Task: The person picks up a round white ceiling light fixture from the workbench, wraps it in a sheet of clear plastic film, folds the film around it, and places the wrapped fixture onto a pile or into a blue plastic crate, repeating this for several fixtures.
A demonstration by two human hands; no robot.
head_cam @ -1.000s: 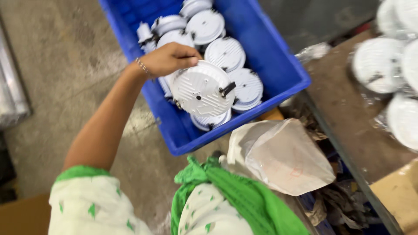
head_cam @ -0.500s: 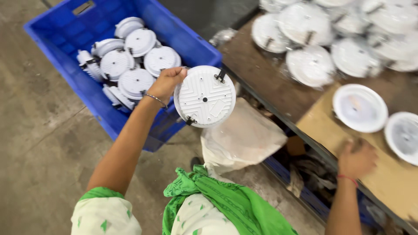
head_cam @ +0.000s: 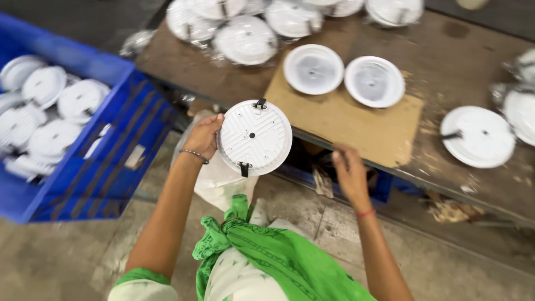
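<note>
Blue crate (head_cam: 120, 139) of white discs on the left. Left hand (head_cam: 203, 135), fingers curled round the rim of a round white lamp (head_cam: 254, 137), held up just before the bench (head_cam: 446, 50) edge. Right hand (head_cam: 350, 170) loosely open, empty, under the cardboard (head_cam: 345, 120).

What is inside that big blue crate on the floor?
The blue crate holds a pile of round white discs, like the one in the left hand. Whatever lies beneath the pile is hidden.
</note>
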